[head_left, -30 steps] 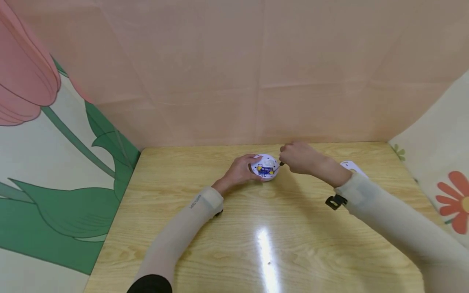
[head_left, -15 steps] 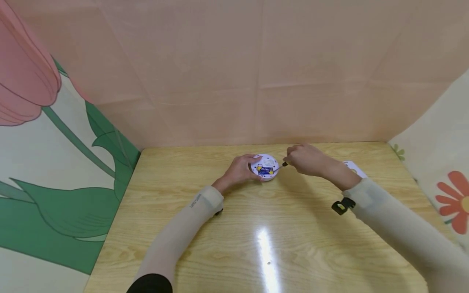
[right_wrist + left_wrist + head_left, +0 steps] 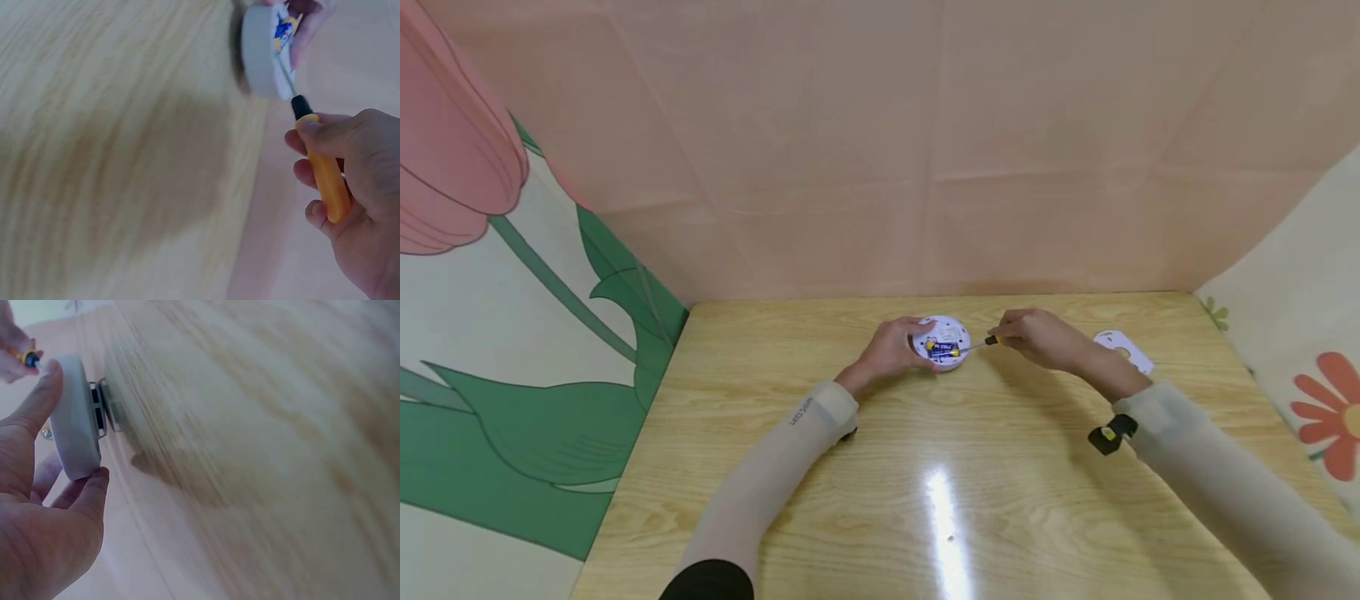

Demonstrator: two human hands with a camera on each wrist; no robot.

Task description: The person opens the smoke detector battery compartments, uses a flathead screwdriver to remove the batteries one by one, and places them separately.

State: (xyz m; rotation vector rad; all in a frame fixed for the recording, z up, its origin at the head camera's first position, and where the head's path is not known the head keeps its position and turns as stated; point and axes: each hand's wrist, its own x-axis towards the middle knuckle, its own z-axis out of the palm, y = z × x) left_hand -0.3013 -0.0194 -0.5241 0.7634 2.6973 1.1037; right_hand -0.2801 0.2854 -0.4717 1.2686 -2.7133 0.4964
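Note:
My left hand (image 3: 891,348) grips the rim of a round white smoke detector (image 3: 953,327), thumb on one side and fingers on the other. Its back faces up, with a blue and yellow battery (image 3: 939,348) showing; the grille (image 3: 99,409) underneath is close over the table in the left wrist view. A screwdriver with a yellow handle (image 3: 329,184) and black collar is held in my right hand (image 3: 1041,340), thumb along the handle. Its thin metal shaft (image 3: 285,74) slants into the back of the detector, the tip at the battery's end.
A flat white plate (image 3: 1138,358) with a round hole lies on the wood-grain table (image 3: 865,517), right of and beyond my right wrist. A plain pinkish backdrop (image 3: 820,167) rises at the table's far edge. Printed flower panels stand on both sides.
My right hand has drawn back to the right and a little nearer, and the screwdriver lies lower, with more shaft visible. The left hand and smoke detector stay in place.

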